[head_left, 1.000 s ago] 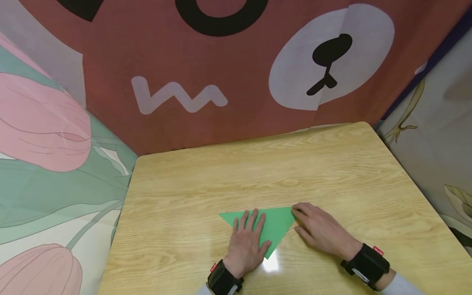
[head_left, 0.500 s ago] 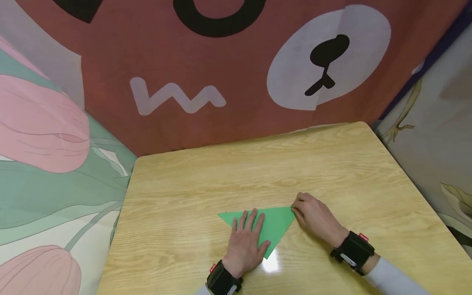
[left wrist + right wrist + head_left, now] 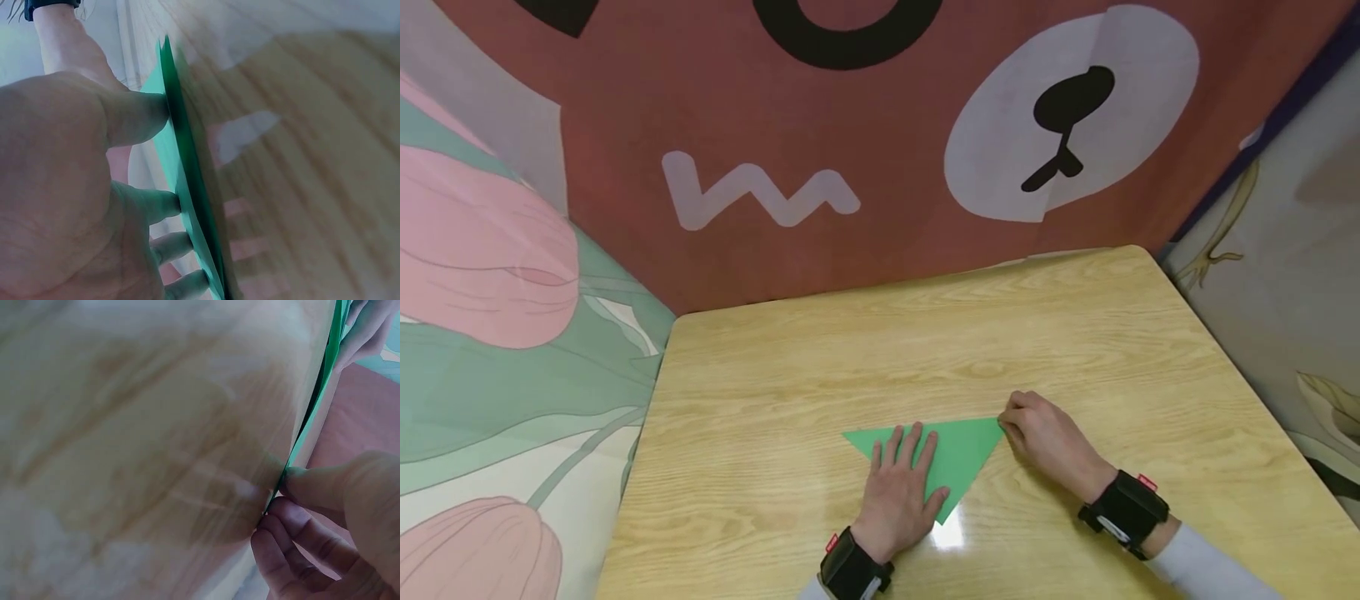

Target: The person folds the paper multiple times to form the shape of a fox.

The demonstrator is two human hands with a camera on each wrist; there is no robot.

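A sheet of green paper (image 3: 964, 446), folded into a triangle, lies on the wooden table with its long edge away from me and one point toward me. My left hand (image 3: 897, 498) rests on its left part, fingers spread and straight. In the left wrist view the thumb and fingertips press the paper (image 3: 167, 147), whose layers part slightly along the near edge. At the far right corner my right hand (image 3: 1052, 440) pinches the paper's tip between thumb and fingers. The right wrist view shows that pinch by the thumb (image 3: 312, 484) on the thin green edge (image 3: 304, 434).
The wooden table (image 3: 760, 383) extends around the paper on all sides. A reddish-brown cloth (image 3: 760, 267) with cartoon shapes hangs behind its far edge. A flower-patterned cloth (image 3: 490, 383) hangs at the left. Black bands (image 3: 1123, 510) sit on both wrists.
My right hand has gone from loosely extended fingers at the right corner to a raised, curled pinch on it. That corner has shifted slightly right since half a second ago. The left hand stays put.
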